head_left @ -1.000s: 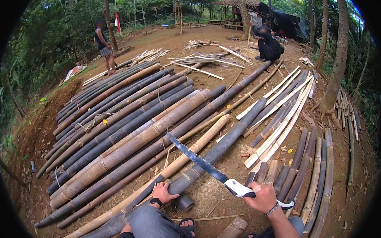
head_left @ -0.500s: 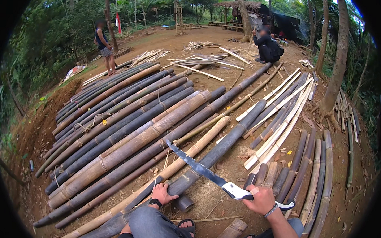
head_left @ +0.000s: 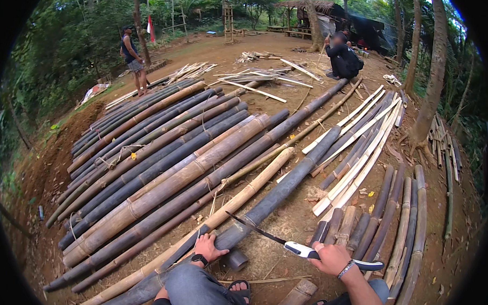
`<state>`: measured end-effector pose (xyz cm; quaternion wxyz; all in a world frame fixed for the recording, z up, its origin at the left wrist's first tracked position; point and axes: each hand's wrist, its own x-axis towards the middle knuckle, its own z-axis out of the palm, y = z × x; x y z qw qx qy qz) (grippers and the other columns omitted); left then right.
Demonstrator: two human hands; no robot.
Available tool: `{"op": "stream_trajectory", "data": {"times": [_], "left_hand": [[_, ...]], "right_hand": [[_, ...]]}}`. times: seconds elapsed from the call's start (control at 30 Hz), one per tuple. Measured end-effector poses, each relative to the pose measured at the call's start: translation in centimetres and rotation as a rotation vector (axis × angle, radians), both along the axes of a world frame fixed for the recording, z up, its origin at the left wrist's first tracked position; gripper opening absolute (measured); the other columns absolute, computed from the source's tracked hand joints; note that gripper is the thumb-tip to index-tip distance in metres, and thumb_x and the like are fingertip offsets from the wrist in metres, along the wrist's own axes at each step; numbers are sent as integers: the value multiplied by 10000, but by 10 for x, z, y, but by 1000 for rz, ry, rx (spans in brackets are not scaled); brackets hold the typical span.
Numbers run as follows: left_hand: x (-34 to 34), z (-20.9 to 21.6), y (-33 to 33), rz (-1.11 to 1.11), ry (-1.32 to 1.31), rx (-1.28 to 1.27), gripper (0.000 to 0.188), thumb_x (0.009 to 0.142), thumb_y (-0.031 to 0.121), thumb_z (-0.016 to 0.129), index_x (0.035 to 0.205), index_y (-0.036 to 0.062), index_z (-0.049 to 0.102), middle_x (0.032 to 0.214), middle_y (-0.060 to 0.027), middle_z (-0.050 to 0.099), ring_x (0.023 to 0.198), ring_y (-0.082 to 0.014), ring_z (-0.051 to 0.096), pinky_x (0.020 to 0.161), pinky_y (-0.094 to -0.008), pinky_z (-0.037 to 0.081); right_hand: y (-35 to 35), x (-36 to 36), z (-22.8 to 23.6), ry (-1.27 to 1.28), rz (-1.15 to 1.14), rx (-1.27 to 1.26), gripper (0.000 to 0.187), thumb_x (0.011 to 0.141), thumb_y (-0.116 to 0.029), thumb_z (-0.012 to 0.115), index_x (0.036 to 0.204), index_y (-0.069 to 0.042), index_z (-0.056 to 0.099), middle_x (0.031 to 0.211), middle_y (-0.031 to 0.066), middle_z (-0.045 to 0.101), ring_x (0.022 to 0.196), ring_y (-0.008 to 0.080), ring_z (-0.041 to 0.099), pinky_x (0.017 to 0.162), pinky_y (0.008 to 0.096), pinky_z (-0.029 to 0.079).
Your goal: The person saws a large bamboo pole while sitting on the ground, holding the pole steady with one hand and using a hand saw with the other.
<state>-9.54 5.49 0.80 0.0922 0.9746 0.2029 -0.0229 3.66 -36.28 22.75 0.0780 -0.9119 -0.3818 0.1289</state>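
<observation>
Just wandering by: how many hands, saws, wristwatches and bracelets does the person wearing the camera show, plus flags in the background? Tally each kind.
Hands: 2, left hand and right hand
Saw: 1
Wristwatch: 1
Bracelet: 1
Red-and-white flag: 1
Total: 6

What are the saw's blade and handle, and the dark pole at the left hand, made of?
Saw blade: probably steel, dark finish, thin and stiff-looking. Saw handle: likely plastic with rubber, judging by its smooth white and black parts, though I can't be sure. Dark pole: apparently bamboo, dull-skinned, given its ringed joints.
</observation>
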Motion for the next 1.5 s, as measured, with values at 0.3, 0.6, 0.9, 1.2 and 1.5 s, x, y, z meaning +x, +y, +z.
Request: {"op": "stream_trajectory", "data": {"times": [0.3,0.6,0.9,1.2,1.5], "left_hand": [[3,6,-1,14,61,-33,962,680,772,701,1315,57,602,1233,-153,600,1190,-304,536,1009,-422,411],[2,8,-2,2,41,-40,921,700,761,696,1288,57,605,1229,-177,595,1188,-328,536,1019,-446,405],[4,5,-3,6,19,-31,942,683,783,692,1295,73,607,1219,-171,598,1177,-325,538,1000,-434,404],[2,-2,1,0,-2,-26,952,681,790,689,1300,71,606,1223,-163,597,1179,-316,536,1005,-433,403],[2,3,-2,9,9,-21,944,685,776,695,1304,69,610,1214,-163,595,1177,-316,533,1007,-431,401]], "right_hand": [[1,1,-6,102,8,-163,392,920,-364,651,1120,-38,568,840,228,714,831,404,714,734,505,564],[6,-6,5,123,-96,-194,443,954,-383,606,1162,-7,496,839,238,713,816,420,711,744,524,557],[2,-3,3,138,-43,-140,404,953,-363,606,1112,-12,482,819,253,701,819,445,702,741,540,550],[3,-4,6,138,-62,-141,377,952,-359,609,1121,-45,487,833,256,697,827,450,696,744,547,546],[-1,-4,-4,113,-13,-38,474,955,-318,602,1393,-208,458,942,228,704,841,436,696,756,529,557]]}}
